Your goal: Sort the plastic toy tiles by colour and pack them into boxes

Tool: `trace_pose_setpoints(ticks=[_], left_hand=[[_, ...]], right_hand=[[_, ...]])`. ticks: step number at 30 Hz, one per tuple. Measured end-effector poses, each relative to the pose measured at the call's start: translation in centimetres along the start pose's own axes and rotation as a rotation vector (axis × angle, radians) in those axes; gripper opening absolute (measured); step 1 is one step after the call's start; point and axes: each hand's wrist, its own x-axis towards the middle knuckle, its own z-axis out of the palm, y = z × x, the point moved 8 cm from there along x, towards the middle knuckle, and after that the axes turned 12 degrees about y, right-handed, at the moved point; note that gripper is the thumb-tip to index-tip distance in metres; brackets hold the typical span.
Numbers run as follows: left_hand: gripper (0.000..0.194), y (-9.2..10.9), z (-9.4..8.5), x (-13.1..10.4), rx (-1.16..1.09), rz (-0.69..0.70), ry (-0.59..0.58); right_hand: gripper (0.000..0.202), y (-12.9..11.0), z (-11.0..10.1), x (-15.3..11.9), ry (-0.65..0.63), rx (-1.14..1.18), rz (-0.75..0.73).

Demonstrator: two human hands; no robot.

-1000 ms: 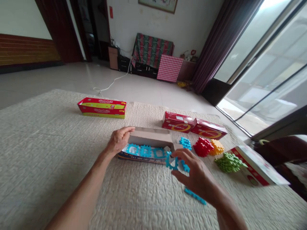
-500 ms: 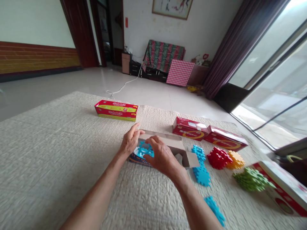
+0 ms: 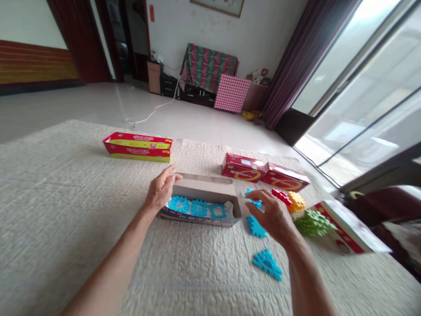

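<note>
A long cardboard box (image 3: 200, 220) lies with its lid raised at the back. Inside it, blue interlocking plastic pieces (image 3: 198, 207) are laid in a row. My left hand (image 3: 162, 189) grips the box's left end, fingers bent over the corner. To the right of the box, my right hand (image 3: 271, 210) hovers with thumb and forefinger apart, and nothing shows between them. It is over the loose blue pieces (image 3: 256, 227) and partly covers them. Another blue piece (image 3: 268, 264) lies nearer to me.
Red pieces (image 3: 281, 196), yellow pieces (image 3: 296, 202) and a green stack (image 3: 314, 223) lie on the right. Two dark red boxes (image 3: 243, 166) stand behind. A red-and-yellow box (image 3: 138, 147) is at far left, and a white-and-red box (image 3: 351, 228) at right, on the quilted cover (image 3: 194, 272).
My right hand has come out of the box and moved right, over the loose blue pieces. The row of blue pieces inside is now uncovered. My left hand stays at the box's left end.
</note>
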Motion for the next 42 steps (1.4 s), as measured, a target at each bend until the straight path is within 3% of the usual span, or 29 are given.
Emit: trace_pose_setpoints(ticks=[4,7,15,23,27,30,32,38,42], left_hand=[[0.054,-0.9,-0.1,0.2,0.045,-0.012,0.019],[0.052,-1.6,0.0,0.5,0.078,0.007,0.007],[0.051,-2.2,0.0,0.7,0.098,0.019,0.007],[0.053,-1.7,0.1,0.4,0.074,0.034,0.009],[0.054,-1.2,0.1,0.4,0.084,0.043,0.006],[0.054,-0.7,0.1,0.3,0.091,0.046,0.004],[0.054,-0.4,0.1,0.2,0.090,0.057,0.000],[0.052,-0.1,0.2,0.1,0.080,0.078,-0.012],[0.048,-0.3,0.3,0.1,0.072,0.103,-0.003]], right_hand=[[0.022,5.8,-1.6,-3.6,-0.090,-0.092,0.069],[0.036,7.4,-1.2,-6.2,-0.165,-0.158,0.089],[0.060,6.3,1.1,-8.1,-0.266,-0.271,0.108],[0.047,6.2,1.7,-8.4,-0.248,-0.265,0.078],[0.043,6.4,0.6,-8.0,-0.183,-0.240,0.054],[0.046,4.6,-1.0,-6.0,-0.073,-0.193,0.017],[0.048,1.9,-1.3,-4.0,-0.039,-0.146,-0.020],[0.047,-7.6,2.9,0.6,-0.144,0.027,-0.152],[0.047,-8.9,3.8,1.4,-0.151,0.033,-0.153]])
